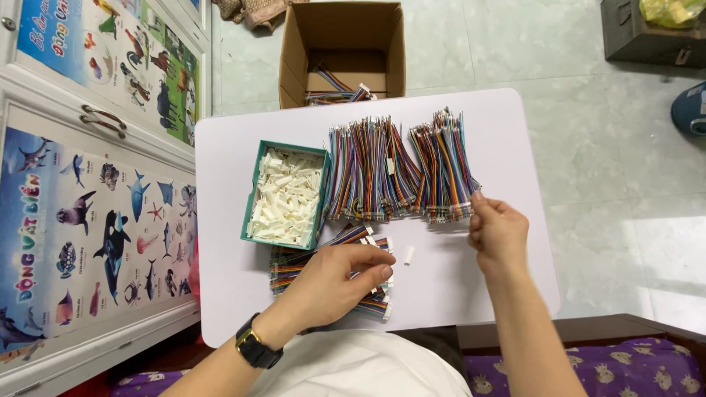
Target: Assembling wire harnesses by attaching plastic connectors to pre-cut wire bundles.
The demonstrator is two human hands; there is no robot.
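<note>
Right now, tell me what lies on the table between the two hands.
In the head view, one small white connector lies on the bare white table between the left hand and the right hand.

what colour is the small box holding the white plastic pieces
Teal green box, filled with white plastic pieces; it shows best in the head view.
</note>
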